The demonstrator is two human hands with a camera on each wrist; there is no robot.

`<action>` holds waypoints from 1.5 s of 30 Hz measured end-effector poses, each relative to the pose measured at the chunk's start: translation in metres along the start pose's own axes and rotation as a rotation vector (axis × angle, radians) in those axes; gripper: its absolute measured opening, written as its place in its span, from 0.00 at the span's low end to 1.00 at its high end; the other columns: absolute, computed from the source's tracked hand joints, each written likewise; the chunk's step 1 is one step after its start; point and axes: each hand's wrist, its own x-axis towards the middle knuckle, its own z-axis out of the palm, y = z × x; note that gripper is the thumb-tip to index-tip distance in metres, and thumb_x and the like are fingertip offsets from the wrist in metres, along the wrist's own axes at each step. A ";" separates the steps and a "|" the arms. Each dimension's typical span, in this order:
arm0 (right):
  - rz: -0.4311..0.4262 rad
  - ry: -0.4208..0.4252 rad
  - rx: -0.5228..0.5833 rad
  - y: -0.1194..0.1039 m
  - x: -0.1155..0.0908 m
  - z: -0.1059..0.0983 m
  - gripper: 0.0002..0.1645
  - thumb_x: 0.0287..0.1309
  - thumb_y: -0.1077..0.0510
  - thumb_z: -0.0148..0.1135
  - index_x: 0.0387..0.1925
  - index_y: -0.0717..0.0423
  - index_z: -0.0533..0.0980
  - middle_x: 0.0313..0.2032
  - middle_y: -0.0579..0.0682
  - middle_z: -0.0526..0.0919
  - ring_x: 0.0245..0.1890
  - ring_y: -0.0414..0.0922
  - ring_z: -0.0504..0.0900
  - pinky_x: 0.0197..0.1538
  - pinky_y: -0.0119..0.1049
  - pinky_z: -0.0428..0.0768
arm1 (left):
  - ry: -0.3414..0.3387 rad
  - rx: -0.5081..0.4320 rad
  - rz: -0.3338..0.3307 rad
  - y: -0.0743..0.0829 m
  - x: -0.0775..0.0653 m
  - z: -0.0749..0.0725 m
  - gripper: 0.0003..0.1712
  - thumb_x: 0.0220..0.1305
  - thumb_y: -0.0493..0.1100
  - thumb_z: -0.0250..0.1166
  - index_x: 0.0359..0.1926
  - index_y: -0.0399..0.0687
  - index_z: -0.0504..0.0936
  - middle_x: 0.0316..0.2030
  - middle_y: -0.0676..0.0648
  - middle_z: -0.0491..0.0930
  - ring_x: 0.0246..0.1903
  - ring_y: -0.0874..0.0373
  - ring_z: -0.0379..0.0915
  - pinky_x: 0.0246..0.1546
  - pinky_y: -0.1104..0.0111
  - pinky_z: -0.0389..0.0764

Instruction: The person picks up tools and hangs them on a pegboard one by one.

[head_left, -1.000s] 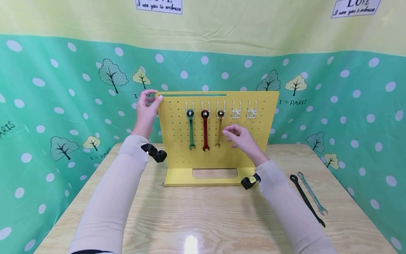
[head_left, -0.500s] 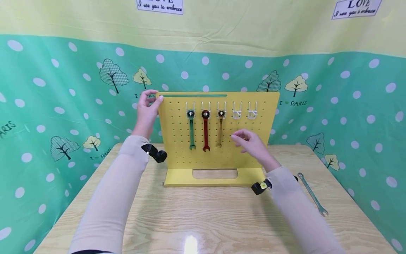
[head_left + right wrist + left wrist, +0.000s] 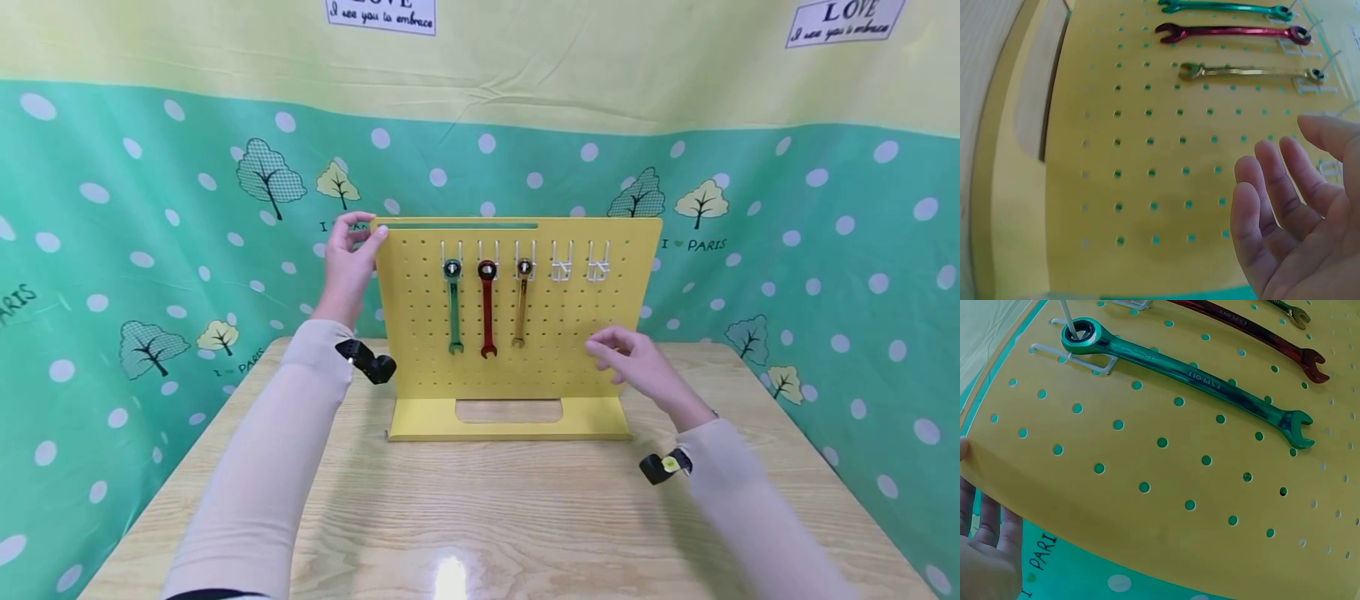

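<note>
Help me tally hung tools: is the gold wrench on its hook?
On: the gold wrench hangs with the white hook through its ring.

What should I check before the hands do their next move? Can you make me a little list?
1. Left hand gripping the yellow board by its corner: ok.
2. Green wrench, red wrench and gold wrench all hanging: ok.
3. Two hooks furthest right free of wrenches: ok.
4. Right hand holding nothing, fingers relaxed: ok.
5. Nothing on the table behind the right sleeve: cannot tell, it's hidden.
</note>
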 end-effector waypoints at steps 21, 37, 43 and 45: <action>0.162 0.000 -0.132 0.062 -0.069 -0.051 0.30 0.73 0.43 0.55 0.60 0.64 0.70 0.48 0.58 0.78 0.45 0.52 0.79 0.39 0.43 0.82 | -0.005 -0.004 0.005 -0.001 0.001 0.000 0.15 0.70 0.49 0.64 0.55 0.61 0.74 0.50 0.48 0.73 0.48 0.54 0.73 0.51 0.60 0.78; 0.279 -0.049 -0.138 0.112 -0.107 -0.082 0.36 0.76 0.44 0.51 0.64 0.73 0.65 0.50 0.63 0.77 0.41 0.51 0.77 0.36 0.45 0.82 | 0.000 0.017 0.004 0.000 0.000 0.002 0.16 0.71 0.51 0.64 0.56 0.61 0.74 0.52 0.48 0.73 0.49 0.54 0.73 0.52 0.60 0.78; 0.340 -0.065 -0.123 0.127 -0.113 -0.088 0.36 0.76 0.44 0.49 0.65 0.73 0.64 0.45 0.60 0.77 0.39 0.50 0.76 0.37 0.44 0.81 | 0.000 0.008 0.006 -0.001 0.001 0.001 0.15 0.70 0.50 0.64 0.56 0.61 0.74 0.51 0.48 0.73 0.48 0.54 0.73 0.51 0.60 0.78; 0.365 -0.056 -0.129 0.132 -0.115 -0.088 0.36 0.76 0.43 0.50 0.65 0.72 0.65 0.45 0.58 0.78 0.38 0.49 0.76 0.36 0.43 0.80 | 0.000 0.008 0.004 -0.001 0.001 0.001 0.15 0.70 0.50 0.64 0.55 0.61 0.74 0.51 0.48 0.73 0.48 0.54 0.73 0.51 0.60 0.78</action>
